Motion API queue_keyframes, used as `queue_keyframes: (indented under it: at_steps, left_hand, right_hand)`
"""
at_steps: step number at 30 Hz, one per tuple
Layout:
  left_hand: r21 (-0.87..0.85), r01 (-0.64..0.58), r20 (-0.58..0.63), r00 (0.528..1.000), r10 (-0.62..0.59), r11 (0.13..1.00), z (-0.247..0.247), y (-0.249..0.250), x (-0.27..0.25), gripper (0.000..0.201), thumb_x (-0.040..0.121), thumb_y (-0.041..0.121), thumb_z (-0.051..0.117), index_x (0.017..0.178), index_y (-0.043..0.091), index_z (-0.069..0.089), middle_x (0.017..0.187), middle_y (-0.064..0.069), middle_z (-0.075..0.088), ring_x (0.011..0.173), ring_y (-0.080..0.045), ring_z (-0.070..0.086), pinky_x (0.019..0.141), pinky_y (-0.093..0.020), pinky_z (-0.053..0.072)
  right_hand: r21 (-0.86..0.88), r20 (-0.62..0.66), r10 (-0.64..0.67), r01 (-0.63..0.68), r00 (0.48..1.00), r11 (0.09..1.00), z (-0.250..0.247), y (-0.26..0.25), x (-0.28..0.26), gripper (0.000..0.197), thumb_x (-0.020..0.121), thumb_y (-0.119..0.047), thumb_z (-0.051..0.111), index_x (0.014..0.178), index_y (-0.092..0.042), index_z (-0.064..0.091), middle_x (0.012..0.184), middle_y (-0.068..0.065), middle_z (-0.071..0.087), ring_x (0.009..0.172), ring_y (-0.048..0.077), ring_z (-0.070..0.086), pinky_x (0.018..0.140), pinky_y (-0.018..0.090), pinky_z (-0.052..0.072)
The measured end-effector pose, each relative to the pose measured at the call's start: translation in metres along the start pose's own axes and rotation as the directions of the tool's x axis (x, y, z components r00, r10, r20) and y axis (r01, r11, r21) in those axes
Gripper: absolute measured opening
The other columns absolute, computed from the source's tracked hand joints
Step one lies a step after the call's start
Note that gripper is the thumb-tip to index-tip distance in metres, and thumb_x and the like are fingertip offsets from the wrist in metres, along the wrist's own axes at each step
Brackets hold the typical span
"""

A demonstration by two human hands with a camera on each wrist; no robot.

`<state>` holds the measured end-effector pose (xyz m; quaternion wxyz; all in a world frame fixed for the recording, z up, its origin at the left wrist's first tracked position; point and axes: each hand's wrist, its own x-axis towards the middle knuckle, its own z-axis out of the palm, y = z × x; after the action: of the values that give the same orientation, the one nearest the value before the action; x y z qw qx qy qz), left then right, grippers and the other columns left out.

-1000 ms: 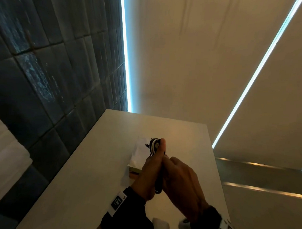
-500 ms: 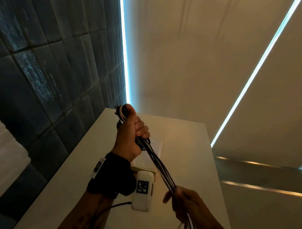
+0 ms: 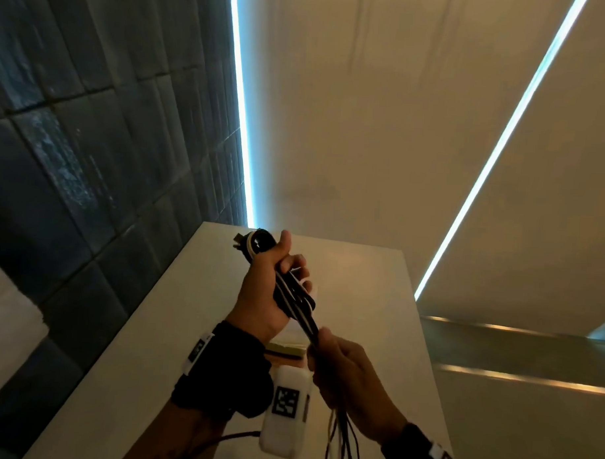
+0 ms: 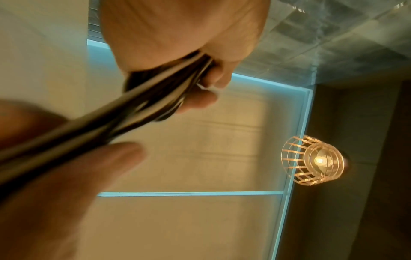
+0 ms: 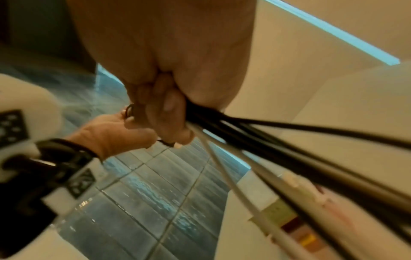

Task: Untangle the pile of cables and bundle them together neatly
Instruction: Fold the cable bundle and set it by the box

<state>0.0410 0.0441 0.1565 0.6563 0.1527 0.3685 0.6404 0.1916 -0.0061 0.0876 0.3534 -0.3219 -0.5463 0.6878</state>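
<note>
A bundle of black and white cables [image 3: 293,297] runs taut between my two hands above the table. My left hand [image 3: 273,283] grips the bundle's upper end, fingers curled round it, with the looped ends [image 3: 256,245] sticking out above the thumb. My right hand [image 3: 344,364] grips the same bundle lower down, close below the left hand. Loose cable tails [image 3: 341,443] hang from under the right hand. In the left wrist view the cables [image 4: 124,112] cross from the fist toward the lower left. In the right wrist view the cables [image 5: 266,146] fan out from my fingers [image 5: 169,112].
A pale table [image 3: 160,344] lies under the hands, its right edge falling off to a lower floor. A white packet on a small box [image 3: 290,345] lies on it behind the cables. Dark tiled wall [image 3: 73,187] stands to the left. A caged lamp [image 4: 315,161] hangs overhead.
My hands pulled apart along the bundle, the left one rising toward the far end of the table. Now the right hand has slid back up the cables, close below the left.
</note>
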Motion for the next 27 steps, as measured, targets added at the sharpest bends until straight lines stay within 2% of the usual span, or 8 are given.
queue_keyframes:
  at_steps: [2,4,7,11,15,19,23,27]
  left_hand:
    - [0.036,0.062,0.012,0.998,-0.062,0.997,-0.008,0.007,-0.001,0.049,0.087,0.043,0.062,0.051,0.017,0.042,0.055,0.001,0.045,0.056,-0.015,0.050,0.068,-0.034,0.046]
    - [0.032,0.120,0.063,0.991,-0.122,0.992,-0.013,0.012,-0.001,0.051,0.087,0.046,0.060,0.049,0.018,0.040,0.050,0.002,0.039,0.045,-0.013,0.043,0.059,-0.030,0.045]
    - [0.024,0.170,0.128,0.977,-0.172,0.985,-0.024,0.025,0.000,0.054,0.091,0.045,0.054,0.046,0.020,0.036,0.042,0.005,0.032,0.032,-0.008,0.031,0.042,-0.021,0.036]
    - [0.088,0.186,0.168,0.966,-0.199,0.979,-0.040,0.034,-0.005,0.054,0.092,0.040,0.053,0.045,0.019,0.035,0.037,0.006,0.030,0.028,-0.006,0.027,0.036,-0.019,0.031]
    - [0.236,0.212,0.170,0.952,-0.255,0.948,-0.047,0.019,-0.016,0.050,0.088,0.038,0.057,0.048,0.019,0.034,0.039,0.005,0.027,0.027,-0.006,0.024,0.033,-0.018,0.027]
    - [0.309,0.248,0.186,0.931,-0.314,0.918,-0.041,-0.002,-0.030,0.046,0.083,0.038,0.062,0.053,0.015,0.036,0.041,0.004,0.026,0.029,-0.006,0.022,0.032,-0.017,0.026]
    - [0.437,0.140,0.286,0.915,-0.285,0.889,-0.032,-0.015,-0.043,0.034,0.079,0.039,0.072,0.086,0.006,0.064,0.050,0.003,0.025,0.034,-0.007,0.022,0.038,-0.021,0.018]
    - [0.482,0.048,0.306,0.927,-0.219,0.875,-0.028,-0.013,-0.044,0.049,0.070,0.036,0.077,0.108,0.008,0.067,0.051,0.003,0.033,0.039,-0.008,0.026,0.042,-0.024,0.023]
  right_hand:
    - [-0.029,0.053,0.051,-0.049,0.997,0.998,-0.006,0.005,-0.003,0.049,0.084,-0.063,0.048,0.069,-0.017,0.052,0.054,0.001,0.029,0.043,0.012,0.023,0.041,0.025,0.019]
    - [-0.042,0.101,0.118,-0.114,0.988,0.993,-0.012,0.011,-0.007,0.051,0.083,-0.067,0.050,0.067,-0.018,0.044,0.057,0.003,0.024,0.045,0.014,0.018,0.043,0.030,0.014]
    - [-0.104,0.140,0.252,-0.239,0.958,0.965,-0.024,0.015,-0.015,0.057,0.076,-0.074,0.055,0.063,-0.022,0.037,0.058,-0.001,0.025,0.044,0.011,0.020,0.042,0.027,0.016]
    - [-0.210,0.111,0.340,-0.312,0.934,0.926,-0.057,0.013,-0.026,0.059,0.070,-0.074,0.062,0.060,-0.020,0.041,0.053,-0.003,0.027,0.041,0.011,0.021,0.041,0.023,0.021]
    - [-0.101,0.120,0.282,-0.271,0.952,0.957,-0.086,-0.011,-0.029,0.049,0.074,-0.055,0.073,0.066,-0.015,0.046,0.055,-0.002,0.023,0.044,0.010,0.016,0.040,0.023,0.012]
    - [-0.130,0.060,0.141,-0.132,0.988,0.983,-0.090,-0.049,-0.014,0.045,0.070,-0.054,0.077,0.065,-0.016,0.053,0.056,0.003,0.020,0.045,0.012,0.012,0.041,0.027,0.008]
    - [-0.244,0.046,0.024,-0.012,0.999,0.970,-0.074,-0.079,0.007,0.047,0.071,-0.058,0.072,0.067,-0.014,0.054,0.055,0.002,0.024,0.043,0.010,0.016,0.039,0.023,0.013]
    - [-0.360,0.014,-0.064,0.065,0.998,0.931,-0.060,-0.098,0.020,0.042,0.085,-0.045,0.065,0.071,-0.006,0.055,0.054,0.005,0.026,0.043,0.012,0.019,0.041,0.024,0.016]
